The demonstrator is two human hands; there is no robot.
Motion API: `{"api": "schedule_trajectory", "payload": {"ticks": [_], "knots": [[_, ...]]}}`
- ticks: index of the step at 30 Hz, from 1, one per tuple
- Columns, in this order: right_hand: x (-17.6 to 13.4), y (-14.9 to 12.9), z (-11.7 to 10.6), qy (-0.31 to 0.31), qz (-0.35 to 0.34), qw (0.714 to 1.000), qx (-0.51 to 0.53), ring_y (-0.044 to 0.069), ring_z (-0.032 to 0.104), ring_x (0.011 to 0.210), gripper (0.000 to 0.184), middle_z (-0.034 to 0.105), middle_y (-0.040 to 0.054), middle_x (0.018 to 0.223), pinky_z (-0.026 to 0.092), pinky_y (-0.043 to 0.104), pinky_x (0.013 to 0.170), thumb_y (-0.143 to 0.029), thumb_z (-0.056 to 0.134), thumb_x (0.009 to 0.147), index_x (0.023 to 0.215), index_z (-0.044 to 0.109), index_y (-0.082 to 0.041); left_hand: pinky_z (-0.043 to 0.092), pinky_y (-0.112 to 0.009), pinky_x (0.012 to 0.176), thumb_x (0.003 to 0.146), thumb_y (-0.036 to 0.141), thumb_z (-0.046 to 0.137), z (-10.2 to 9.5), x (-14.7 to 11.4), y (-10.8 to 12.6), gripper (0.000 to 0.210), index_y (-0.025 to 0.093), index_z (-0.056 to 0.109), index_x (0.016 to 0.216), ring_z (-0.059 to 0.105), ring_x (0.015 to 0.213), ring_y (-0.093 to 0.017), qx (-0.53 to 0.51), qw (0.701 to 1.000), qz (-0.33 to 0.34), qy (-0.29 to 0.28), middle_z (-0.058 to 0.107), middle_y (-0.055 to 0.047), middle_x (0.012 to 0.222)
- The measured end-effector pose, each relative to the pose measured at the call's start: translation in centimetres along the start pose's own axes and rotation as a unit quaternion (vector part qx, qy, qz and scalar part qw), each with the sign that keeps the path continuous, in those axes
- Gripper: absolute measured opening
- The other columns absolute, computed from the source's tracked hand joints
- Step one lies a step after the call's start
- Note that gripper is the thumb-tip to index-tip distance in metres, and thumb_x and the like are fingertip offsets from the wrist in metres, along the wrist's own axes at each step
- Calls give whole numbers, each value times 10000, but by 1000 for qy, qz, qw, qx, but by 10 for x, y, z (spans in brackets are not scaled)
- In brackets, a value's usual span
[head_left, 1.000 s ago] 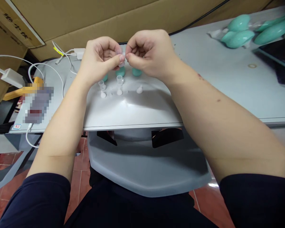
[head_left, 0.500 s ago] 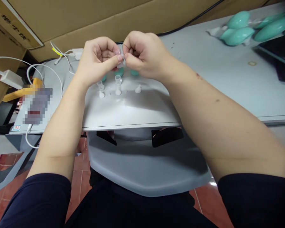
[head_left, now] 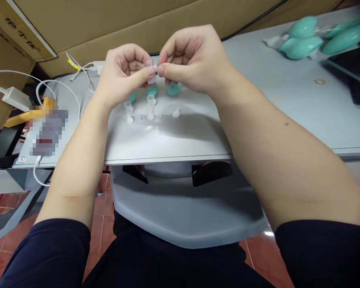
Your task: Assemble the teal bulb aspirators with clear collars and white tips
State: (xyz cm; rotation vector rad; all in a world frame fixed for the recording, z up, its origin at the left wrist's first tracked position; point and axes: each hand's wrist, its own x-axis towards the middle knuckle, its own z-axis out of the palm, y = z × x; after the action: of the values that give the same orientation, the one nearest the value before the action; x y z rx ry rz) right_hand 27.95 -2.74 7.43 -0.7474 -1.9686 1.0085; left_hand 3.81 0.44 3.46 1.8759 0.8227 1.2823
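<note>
My left hand (head_left: 129, 72) pinches a small clear plastic fitting (head_left: 151, 79) between thumb and fingers above the table. My right hand (head_left: 195, 60) meets it from the right, thumb and forefinger closed on a small whitish end piece (head_left: 155, 68) at the fitting's side. Below the hands stand two more clear fittings, one on the left (head_left: 128, 107) and one in the middle (head_left: 151, 100). In front of them sit small white cone-shaped pieces, left (head_left: 130, 119), middle (head_left: 151, 116) and right (head_left: 176, 113). Behind, partly hidden by my hands, are teal rounded parts (head_left: 173, 89).
On the left of the grey table (head_left: 198, 140) lie a pixelated phone-like object (head_left: 49, 132), a yellow-handled tool (head_left: 30, 117), a white charger (head_left: 16, 99) and cables. Teal bulbs (head_left: 305, 47) in plastic and a dark flat object (head_left: 352, 72) lie at the right. Cardboard stands behind.
My right hand has turned and its fingers have opened out somewhat, with the knuckles higher. The left hand keeps its pinch on the clear fitting. The view has shifted slightly.
</note>
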Motion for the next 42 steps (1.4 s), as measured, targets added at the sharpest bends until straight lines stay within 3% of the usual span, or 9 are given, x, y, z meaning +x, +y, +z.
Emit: {"api": "schedule_trajectory", "payload": {"ticks": [4,9,17,21,24,28,31,34,42], "knots": [[-1,5,-3,7,-15,1000,-22,251,701,892,282,803,57,1012,567,372,808,-395,983,915,931,732,-267,697,-632,695,552,861,1038,5,-1,6,581,406,778,802,748,702,-327,14,1000,-1,17,786,-47,768],[1,4,-7,-64,8,998,-17,214,700,885,192,811,17,1026,534,330,799,-316,893,935,967,707,-281,709,-662,735,544,810,1062,7,-1,8,583,372,758,780,748,706,-335,17,1000,-6,8,788,-51,775],[9,12,-4,-42,44,993,101,221,685,706,238,746,24,795,485,345,614,-399,926,769,782,702,-320,626,-461,609,717,466,1061,3,-7,20,249,367,852,808,776,680,-283,-10,998,57,-9,824,-15,785],[2,2,-21,-9,37,991,127,211,688,725,142,729,-2,785,530,300,632,-303,842,810,764,708,-317,630,-494,642,692,634,1090,-4,-1,11,369,371,871,829,791,726,-312,13,996,92,-16,857,-46,849],[-2,-4,-41,-81,56,992,-74,192,678,713,220,766,-2,771,537,279,693,-103,738,917,793,798,-274,601,-512,668,731,667,1031,0,-3,9,330,375,915,830,774,779,-326,86,989,116,-46,871,-62,888],[3,0,-54,-207,163,907,-329,169,537,597,328,685,-32,674,412,311,635,58,815,898,772,816,-245,610,-564,826,856,535,949,17,-9,12,169,379,923,796,758,822,-341,176,975,102,-91,862,-61,885],[7,6,-50,-235,198,878,-367,168,476,586,266,634,-43,664,421,333,692,-3,864,912,812,814,-244,561,-671,973,831,566,959,27,-4,8,188,381,936,806,755,893,-405,240,960,75,-122,882,-76,925],[8,9,-43,-249,197,870,-378,174,516,619,185,628,-49,664,432,320,712,-70,897,908,880,835,-242,386,-779,1151,692,523,1046,32,5,1,196,393,913,755,702,966,-445,310,941,18,-133,863,-68,870],[8,4,-33,-259,210,852,-404,195,616,675,245,750,-31,811,434,343,696,-47,815,910,1018,883,-256,257,-713,1270,690,359,1001,36,18,-23,161,389,844,701,641,964,-389,297,933,-63,-194,601,-25,572]]}}
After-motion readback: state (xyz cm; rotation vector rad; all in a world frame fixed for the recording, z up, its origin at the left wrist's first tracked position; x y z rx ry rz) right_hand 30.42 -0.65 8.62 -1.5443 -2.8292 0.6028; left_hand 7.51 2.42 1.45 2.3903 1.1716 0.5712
